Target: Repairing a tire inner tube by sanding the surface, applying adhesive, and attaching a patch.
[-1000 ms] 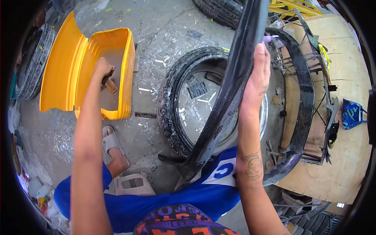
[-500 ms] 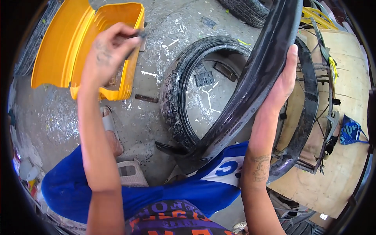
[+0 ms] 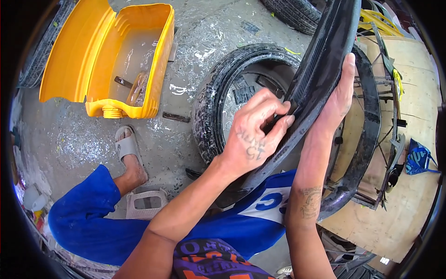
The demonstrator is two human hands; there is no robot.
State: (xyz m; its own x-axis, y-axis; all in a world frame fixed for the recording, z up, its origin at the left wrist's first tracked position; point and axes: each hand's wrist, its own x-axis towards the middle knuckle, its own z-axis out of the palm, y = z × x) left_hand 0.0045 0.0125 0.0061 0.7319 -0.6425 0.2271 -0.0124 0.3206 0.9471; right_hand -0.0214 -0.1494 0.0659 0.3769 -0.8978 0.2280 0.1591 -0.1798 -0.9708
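A long, curved black panel (image 3: 325, 56) with a woven, carbon-fibre-like surface slants up from my lap toward the far right. My right hand (image 3: 338, 95) grips its right edge, thumb along the rim and the other fingers hidden behind it. My left hand (image 3: 254, 128) is closed in a pinch on a small dark pad (image 3: 292, 108), pressing it to the panel's inner face; what the pad is made of does not show. A black tyre (image 3: 209, 107) lies on the floor beneath the panel.
On the left, a cut-open yellow jerrycan (image 3: 160, 69) holds cloudy water, a clear bottle (image 3: 137, 89) and a dark strip (image 3: 123, 82). Another dark strip (image 3: 176, 116) lies on the wet floor. A black curved frame (image 3: 369, 111) rests on a plywood board (image 3: 404, 204) at right.
My left hand has moved from above the yellow jerrycan rightward to the panel, carrying the small dark pad onto its surface. The right hand keeps its hold.
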